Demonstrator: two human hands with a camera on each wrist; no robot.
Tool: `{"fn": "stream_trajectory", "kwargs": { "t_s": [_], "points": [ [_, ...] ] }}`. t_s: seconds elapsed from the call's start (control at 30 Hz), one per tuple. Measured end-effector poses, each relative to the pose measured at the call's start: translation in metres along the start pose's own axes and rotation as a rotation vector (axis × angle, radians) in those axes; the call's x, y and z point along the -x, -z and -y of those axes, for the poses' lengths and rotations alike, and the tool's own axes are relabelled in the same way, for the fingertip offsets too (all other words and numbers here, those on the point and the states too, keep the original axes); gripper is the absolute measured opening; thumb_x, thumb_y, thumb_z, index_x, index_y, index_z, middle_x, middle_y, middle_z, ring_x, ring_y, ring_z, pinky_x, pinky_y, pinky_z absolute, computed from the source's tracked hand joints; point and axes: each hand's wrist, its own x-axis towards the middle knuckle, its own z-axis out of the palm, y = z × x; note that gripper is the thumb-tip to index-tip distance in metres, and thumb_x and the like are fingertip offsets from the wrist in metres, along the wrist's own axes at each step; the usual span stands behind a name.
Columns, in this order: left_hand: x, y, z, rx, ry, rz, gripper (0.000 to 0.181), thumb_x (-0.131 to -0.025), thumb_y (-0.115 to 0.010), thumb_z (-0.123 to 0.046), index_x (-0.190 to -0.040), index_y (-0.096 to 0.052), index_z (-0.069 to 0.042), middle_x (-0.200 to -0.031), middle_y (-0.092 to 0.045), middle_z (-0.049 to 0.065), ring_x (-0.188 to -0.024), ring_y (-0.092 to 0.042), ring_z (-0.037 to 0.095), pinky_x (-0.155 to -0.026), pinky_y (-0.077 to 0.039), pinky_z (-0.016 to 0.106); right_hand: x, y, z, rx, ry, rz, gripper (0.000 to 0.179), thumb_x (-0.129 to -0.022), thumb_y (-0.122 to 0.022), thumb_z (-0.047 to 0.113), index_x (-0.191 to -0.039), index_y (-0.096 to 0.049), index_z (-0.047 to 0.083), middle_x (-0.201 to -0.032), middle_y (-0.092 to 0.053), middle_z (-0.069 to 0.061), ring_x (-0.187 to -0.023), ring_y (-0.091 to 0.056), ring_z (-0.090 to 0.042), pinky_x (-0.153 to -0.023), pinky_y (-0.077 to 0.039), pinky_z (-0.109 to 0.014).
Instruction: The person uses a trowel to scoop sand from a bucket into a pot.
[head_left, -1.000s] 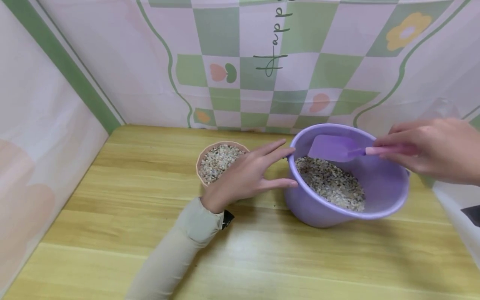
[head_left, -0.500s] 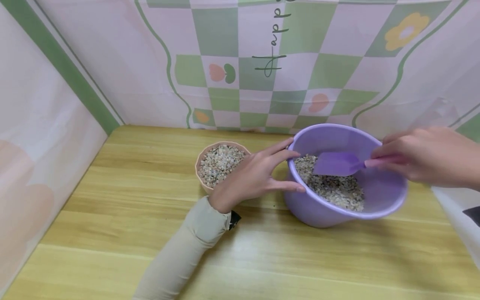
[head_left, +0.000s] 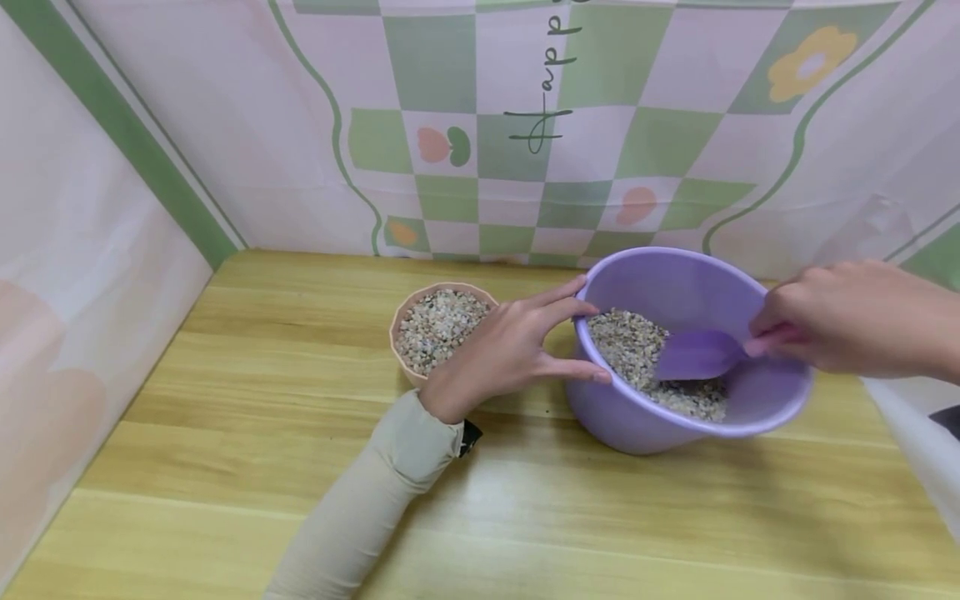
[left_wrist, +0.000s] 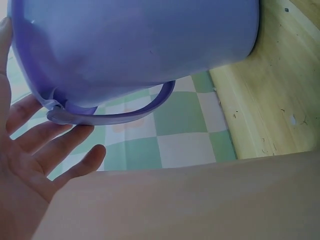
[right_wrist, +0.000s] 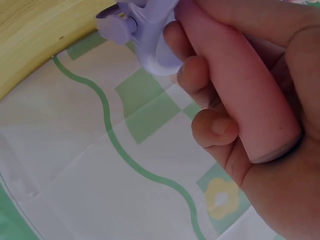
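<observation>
A purple bucket (head_left: 615, 421) with coarse, pale gravel (head_left: 626, 342) inside stands right of centre in the head view. My right hand (head_left: 862, 321) grips the pink handle (right_wrist: 245, 85) of a small purple shovel (head_left: 697, 354). The shovel's blade dips into the gravel, its tip partly hidden there. On the bucket's left rim rests my left hand (head_left: 506, 350), fingers spread and nearly straight, thumb against the near side. In the left wrist view, fingers touch the bucket's hanging handle (left_wrist: 125, 118). Behind my left wrist sits a peach bowl (head_left: 395, 346) full of similar gravel, partly covered by the hand.
Everything stands on a wooden table (head_left: 225, 467). A cloth backdrop (head_left: 517, 150) with green checks rises directly behind the bucket and bowl, and a pale side panel (head_left: 90, 275) borders the table at left. A few stray grains dot the tabletop.
My right hand has lowered the shovel from above the gravel down into it, shifting slightly toward me. My left hand has slid slightly right onto the rim; the bucket and bowl stay put.
</observation>
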Motion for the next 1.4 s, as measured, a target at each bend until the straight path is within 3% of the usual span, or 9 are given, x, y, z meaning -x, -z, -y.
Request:
{"fn": "stream_trajectory", "kwargs": {
  "t_s": [0.07,0.3,0.5,0.67,0.87,1.03,1.4],
  "points": [
    [0.000,0.000,0.000,0.001,0.000,-0.003,0.070,-0.078,-0.076,-0.062,-0.131,-0.063,-0.019,-0.158,-0.037,0.002,-0.072,-0.060,0.008,-0.063,-0.048,0.018,-0.001,0.001,0.001,0.010,0.003,0.020,0.021,-0.070,-0.090,0.029,-0.081,-0.074,0.036,-0.076,-0.066,0.026,-0.063,-0.061,-0.002,-0.054,-0.052,-0.030],
    [0.000,-0.001,0.001,-0.003,0.000,-0.008,0.067,-0.077,-0.077,-0.062,-0.129,-0.064,-0.021,-0.157,-0.039,0.001,-0.090,-0.065,0.008,-0.074,-0.050,0.018,-0.003,0.000,0.005,0.019,0.004,0.043,0.022,-0.071,-0.090,0.032,-0.077,-0.070,0.039,-0.073,-0.061,0.029,-0.063,-0.060,-0.001,-0.058,-0.053,-0.031],
    [0.001,-0.001,0.001,-0.001,0.005,-0.012,0.067,-0.077,-0.077,-0.062,-0.129,-0.064,-0.021,-0.156,-0.039,0.001,-0.091,-0.064,0.008,-0.075,-0.049,0.019,-0.009,-0.003,0.010,0.045,-0.003,0.093,0.033,-0.071,-0.089,0.033,-0.067,-0.058,0.041,-0.063,-0.046,0.028,-0.056,-0.045,0.001,-0.052,-0.043,-0.031],
    [0.001,-0.002,0.001,0.003,0.008,-0.013,0.068,-0.077,-0.076,-0.062,-0.130,-0.064,-0.022,-0.157,-0.038,0.000,-0.084,-0.062,0.007,-0.071,-0.049,0.019,-0.011,-0.004,0.011,0.043,-0.014,0.138,0.037,-0.073,-0.089,0.032,-0.062,-0.054,0.040,-0.057,-0.042,0.025,-0.052,-0.040,-0.002,-0.049,-0.041,-0.032],
    [0.001,-0.002,0.001,0.007,0.008,-0.015,0.069,-0.077,-0.077,-0.062,-0.130,-0.064,-0.021,-0.157,-0.038,-0.001,-0.088,-0.064,0.009,-0.075,-0.050,0.019,-0.012,-0.010,0.011,0.017,-0.007,0.108,0.030,-0.070,-0.090,0.032,-0.067,-0.061,0.040,-0.061,-0.049,0.025,-0.054,-0.046,-0.001,-0.050,-0.046,-0.031],
    [0.001,-0.003,0.002,0.002,0.008,-0.018,0.068,-0.076,-0.077,-0.062,-0.130,-0.064,-0.023,-0.157,-0.038,-0.001,-0.105,-0.066,0.014,-0.086,-0.051,0.022,-0.013,-0.016,0.011,0.025,0.049,0.057,0.029,-0.069,-0.090,0.034,-0.067,-0.062,0.038,-0.063,-0.053,0.025,-0.055,-0.051,-0.003,-0.050,-0.048,-0.033],
    [0.000,-0.003,0.003,0.028,0.000,-0.024,0.067,-0.076,-0.078,-0.062,-0.128,-0.065,-0.022,-0.156,-0.039,0.000,-0.109,-0.065,0.016,-0.084,-0.050,0.020,-0.015,-0.023,0.009,0.031,0.057,0.021,0.026,-0.070,-0.090,0.032,-0.068,-0.065,0.038,-0.062,-0.056,0.022,-0.054,-0.051,-0.006,-0.049,-0.048,-0.036]
  ]
}}
